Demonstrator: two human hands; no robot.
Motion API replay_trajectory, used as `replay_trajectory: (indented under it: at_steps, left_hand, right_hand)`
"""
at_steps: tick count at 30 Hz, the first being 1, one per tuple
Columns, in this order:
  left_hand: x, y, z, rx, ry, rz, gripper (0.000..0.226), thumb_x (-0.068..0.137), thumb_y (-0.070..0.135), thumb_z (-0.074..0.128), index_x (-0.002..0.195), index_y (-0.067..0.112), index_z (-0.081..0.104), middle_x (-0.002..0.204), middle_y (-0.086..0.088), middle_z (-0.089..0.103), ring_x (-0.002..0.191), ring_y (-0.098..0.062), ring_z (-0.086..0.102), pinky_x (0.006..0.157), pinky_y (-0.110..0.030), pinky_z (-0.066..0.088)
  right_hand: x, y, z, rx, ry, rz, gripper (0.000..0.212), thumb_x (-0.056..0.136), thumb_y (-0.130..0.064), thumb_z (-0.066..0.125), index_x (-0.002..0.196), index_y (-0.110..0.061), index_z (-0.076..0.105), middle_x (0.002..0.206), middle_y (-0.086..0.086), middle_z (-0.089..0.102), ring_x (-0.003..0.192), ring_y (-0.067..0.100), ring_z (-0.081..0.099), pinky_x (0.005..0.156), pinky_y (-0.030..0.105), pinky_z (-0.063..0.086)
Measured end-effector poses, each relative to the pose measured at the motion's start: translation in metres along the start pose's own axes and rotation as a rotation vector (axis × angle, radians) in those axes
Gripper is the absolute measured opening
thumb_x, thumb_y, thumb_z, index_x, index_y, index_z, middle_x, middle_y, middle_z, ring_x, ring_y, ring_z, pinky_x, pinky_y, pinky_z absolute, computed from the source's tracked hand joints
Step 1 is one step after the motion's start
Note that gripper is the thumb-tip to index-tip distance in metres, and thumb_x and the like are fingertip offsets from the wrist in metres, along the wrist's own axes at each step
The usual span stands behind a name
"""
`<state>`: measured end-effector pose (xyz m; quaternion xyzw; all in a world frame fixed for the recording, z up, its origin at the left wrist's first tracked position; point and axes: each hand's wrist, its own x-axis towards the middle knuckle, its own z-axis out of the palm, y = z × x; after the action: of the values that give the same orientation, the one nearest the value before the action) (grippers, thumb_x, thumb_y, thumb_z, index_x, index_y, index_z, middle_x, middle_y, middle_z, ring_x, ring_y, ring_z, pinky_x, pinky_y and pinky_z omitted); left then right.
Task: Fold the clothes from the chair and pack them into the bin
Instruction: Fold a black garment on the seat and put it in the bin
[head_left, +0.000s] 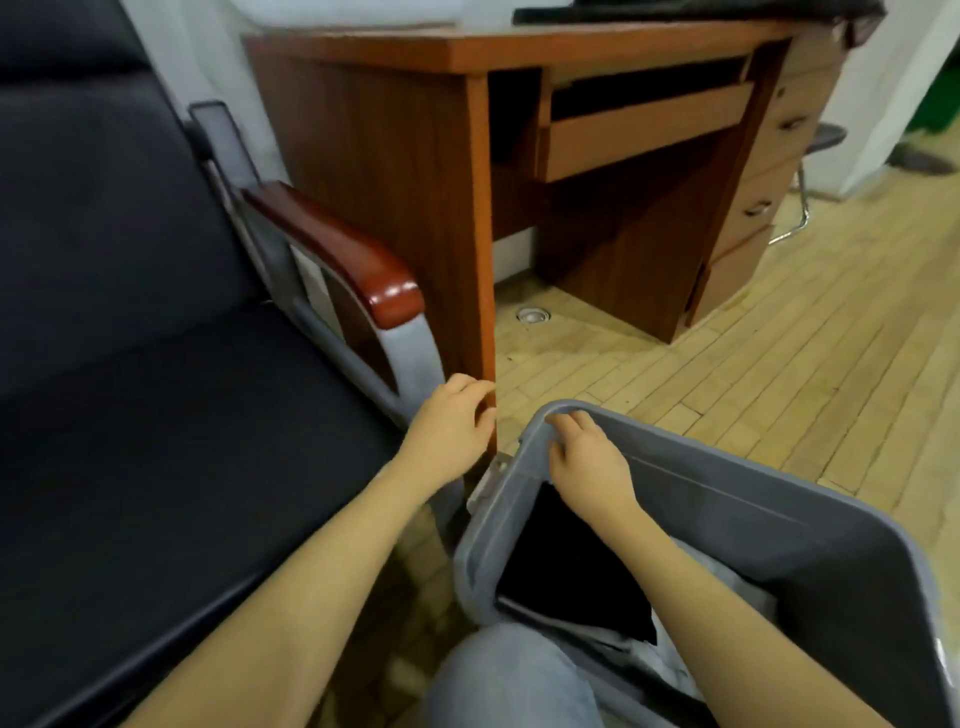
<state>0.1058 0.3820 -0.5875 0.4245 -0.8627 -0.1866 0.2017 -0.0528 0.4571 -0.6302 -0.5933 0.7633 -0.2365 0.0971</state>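
A grey plastic bin (727, 519) stands on the floor at the lower right, tilted toward me. Inside it lies a folded black garment (566, 566) on top of lighter clothes (670, 670). My right hand (587, 462) grips the bin's far left rim corner, fingers curled over the edge. My left hand (452, 426) hovers between the bin and the chair, fingers loosely curled, holding nothing. The black chair (156, 415) fills the left side; no clothes show on its seat.
The chair's red-brown armrest (343, 249) on a grey frame sits just beyond my left hand. A wooden desk (467, 156) with drawers stands behind, its side panel close to both hands. Wood plank floor (779, 338) stretches to the right. My knee (509, 680) is at the bottom.
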Motion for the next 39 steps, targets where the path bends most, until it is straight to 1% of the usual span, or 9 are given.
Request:
replay_trajectory:
  at_steps: [3,7,9,12,18,22,27,32,39]
  left_hand:
    - [-0.037,-0.015,-0.052,0.155,0.066,0.014,0.040,0.097,0.022,0.048,0.135,0.012,0.048,0.129,-0.005,0.050,0.117,-0.023,0.047,0.099,-0.037,0.039]
    - [-0.093,-0.039,-0.112,0.274,0.124,-0.049,0.041,0.098,0.026,0.045,0.138,0.017,0.044,0.135,-0.002,0.045,0.119,-0.020,0.045,0.100,-0.034,0.037]
    - [-0.124,-0.055,-0.139,0.324,0.156,-0.093,0.042,0.099,0.028,0.044,0.139,0.018,0.043,0.136,-0.001,0.044,0.120,-0.017,0.044,0.100,-0.031,0.036]
    - [-0.173,-0.083,-0.173,0.392,0.203,-0.185,0.042,0.099,0.029,0.042,0.140,0.019,0.042,0.138,0.001,0.043,0.120,-0.016,0.044,0.099,-0.029,0.035]
    - [-0.277,-0.142,-0.235,0.474,0.285,-0.411,0.042,0.099,0.029,0.043,0.139,0.018,0.043,0.137,0.000,0.045,0.120,-0.019,0.045,0.099,-0.030,0.033]
    - [-0.346,-0.179,-0.273,0.528,0.322,-0.574,0.041,0.098,0.029,0.043,0.138,0.018,0.046,0.137,-0.001,0.045,0.121,-0.021,0.045,0.099,-0.033,0.033]
    - [-0.430,-0.216,-0.305,0.576,0.379,-0.781,0.039,0.097,0.029,0.045,0.135,0.019,0.049,0.133,-0.001,0.048,0.119,-0.022,0.045,0.098,-0.035,0.032]
    - [-0.511,-0.251,-0.323,0.588,0.375,-1.003,0.041,0.097,0.033,0.042,0.137,0.023,0.046,0.135,0.002,0.044,0.123,-0.021,0.041,0.102,-0.034,0.028]
    - [-0.563,-0.290,-0.320,0.548,0.359,-1.116,0.041,0.098,0.036,0.040,0.136,0.023,0.047,0.137,0.002,0.044,0.127,-0.020,0.038,0.103,-0.034,0.025]
  right_hand:
    - [-0.006,-0.054,-0.011,0.004,0.011,-0.112,0.033,0.099,-0.022,0.039,0.129,-0.017,0.050,0.122,0.002,0.053,0.106,0.022,0.055,0.084,0.039,0.049]
    - [-0.019,-0.124,-0.008,0.018,0.005,-0.255,0.027,0.099,-0.022,0.039,0.121,-0.015,0.053,0.112,0.003,0.053,0.097,0.023,0.057,0.075,0.036,0.049]
    - [-0.025,-0.159,-0.001,0.008,0.019,-0.339,0.030,0.099,-0.022,0.040,0.126,-0.015,0.053,0.114,0.003,0.055,0.097,0.022,0.058,0.074,0.033,0.047]
    - [-0.037,-0.215,0.014,0.005,-0.012,-0.443,0.035,0.100,-0.025,0.041,0.133,-0.017,0.050,0.119,0.000,0.055,0.095,0.019,0.060,0.076,0.033,0.050]
    - [-0.064,-0.334,0.055,0.016,-0.102,-0.661,0.035,0.100,-0.026,0.040,0.133,-0.019,0.049,0.121,-0.002,0.055,0.102,0.017,0.058,0.083,0.033,0.050]
    - [-0.088,-0.413,0.091,0.046,-0.165,-0.820,0.035,0.101,-0.025,0.039,0.133,-0.017,0.049,0.121,-0.002,0.054,0.100,0.017,0.058,0.082,0.034,0.050]
    - [-0.124,-0.500,0.142,0.066,-0.236,-1.030,0.035,0.100,-0.024,0.039,0.132,-0.017,0.051,0.120,0.000,0.055,0.103,0.020,0.056,0.083,0.033,0.047]
    - [-0.166,-0.577,0.194,0.075,-0.289,-1.211,0.034,0.099,-0.029,0.042,0.130,-0.019,0.053,0.118,0.000,0.058,0.108,0.021,0.054,0.090,0.034,0.039]
    - [-0.204,-0.626,0.250,0.066,-0.352,-1.261,0.038,0.097,-0.041,0.045,0.130,-0.024,0.053,0.123,-0.005,0.057,0.113,0.016,0.050,0.098,0.031,0.028]
